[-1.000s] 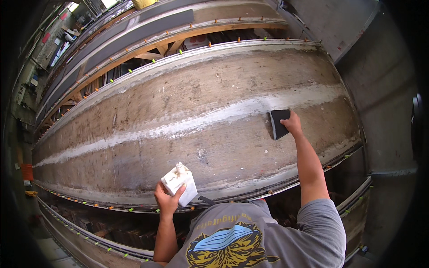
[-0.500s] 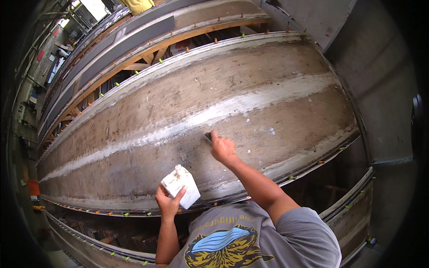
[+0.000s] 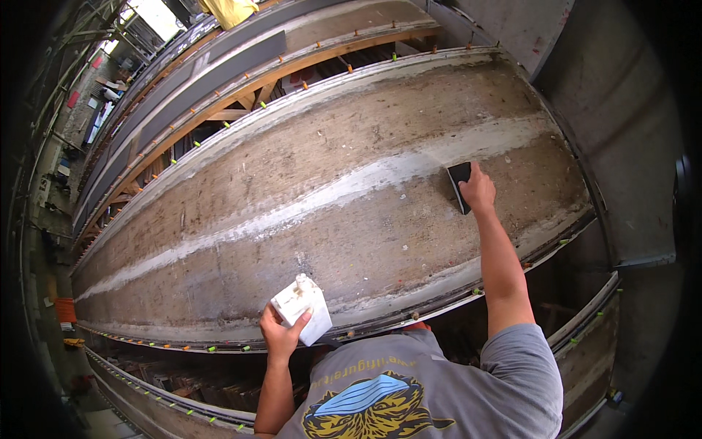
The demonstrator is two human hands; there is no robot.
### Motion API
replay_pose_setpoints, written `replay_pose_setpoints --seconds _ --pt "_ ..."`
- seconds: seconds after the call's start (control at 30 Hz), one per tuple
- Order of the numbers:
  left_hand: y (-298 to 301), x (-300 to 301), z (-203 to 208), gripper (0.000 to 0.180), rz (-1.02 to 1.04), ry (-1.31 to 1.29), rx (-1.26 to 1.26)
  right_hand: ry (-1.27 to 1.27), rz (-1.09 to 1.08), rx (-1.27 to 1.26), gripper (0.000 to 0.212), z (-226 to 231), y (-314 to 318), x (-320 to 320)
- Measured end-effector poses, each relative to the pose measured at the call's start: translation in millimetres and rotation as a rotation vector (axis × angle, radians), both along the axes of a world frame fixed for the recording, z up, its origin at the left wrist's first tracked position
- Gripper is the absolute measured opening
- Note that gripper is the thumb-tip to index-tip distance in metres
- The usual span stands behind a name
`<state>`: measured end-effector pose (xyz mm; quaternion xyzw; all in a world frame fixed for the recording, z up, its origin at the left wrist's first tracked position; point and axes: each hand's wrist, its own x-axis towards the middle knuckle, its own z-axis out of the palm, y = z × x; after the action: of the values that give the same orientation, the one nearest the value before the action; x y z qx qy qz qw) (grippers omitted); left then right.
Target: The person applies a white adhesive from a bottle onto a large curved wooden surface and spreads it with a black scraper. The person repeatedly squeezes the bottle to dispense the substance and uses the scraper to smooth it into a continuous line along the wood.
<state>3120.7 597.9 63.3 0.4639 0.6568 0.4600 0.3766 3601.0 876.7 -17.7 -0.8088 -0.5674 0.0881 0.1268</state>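
Note:
My left hand grips a white plastic container with a smeared top and a small neck, just over the panel's near edge. My right hand reaches far out to the right, closed on a flat black spreader. Its blade is at the long, curved brown panel, close to the lower edge of a white filler band. This band runs lengthwise along the panel, and small white specks dot the surface around it.
Orange and green pegs line the panel's edges. Beyond it lie a wooden frame and dark grey boards. A yellow cloth hangs at the top. A grey wall stands at the right; another panel lies below.
My right hand has swept the spreader to the right and farther away along the band. My left hand still holds the container and has barely shifted.

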Motion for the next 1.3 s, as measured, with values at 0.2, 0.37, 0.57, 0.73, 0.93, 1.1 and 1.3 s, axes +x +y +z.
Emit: replay_pose_setpoints --seconds 0.2,0.37,0.57,0.73,0.93,1.1,1.3 --pt "4.8 6.7 4.8 0.052 -0.025 0.011 0.026 -0.672 0.219 0.165 0.027 -83.3 -58.1 -139.1" --pt "12.0 5.9 0.5 0.052 -0.059 -0.055 0.032 0.207 0.531 -0.2 0.029 -11.7 -109.0 -222.6" --pt "32.7 -6.4 -9.5 0.051 -0.139 -0.093 0.067 0.467 0.314 -0.318 0.06 -42.3 -138.5 -195.2" --pt "29.4 -32.3 -13.3 0.051 -0.086 -0.118 0.092 0.595 -0.092 -0.112 0.063 -61.9 -122.5 -17.9" --pt "17.0 -59.3 -19.8 0.051 -0.076 -0.083 0.068 -0.233 0.04 0.034 0.038 -34.9 -129.7 -61.2" --pt "12.0 -76.9 -25.4 0.051 -0.051 -0.098 0.064 -0.841 0.278 0.086 0.034 -86.7 -181.6 -203.0" --pt "11.3 -108.3 -12.4 0.055 -0.029 -0.119 0.111 -0.047 0.76 -0.001 0.032 -57.2 -238.1 -393.8"
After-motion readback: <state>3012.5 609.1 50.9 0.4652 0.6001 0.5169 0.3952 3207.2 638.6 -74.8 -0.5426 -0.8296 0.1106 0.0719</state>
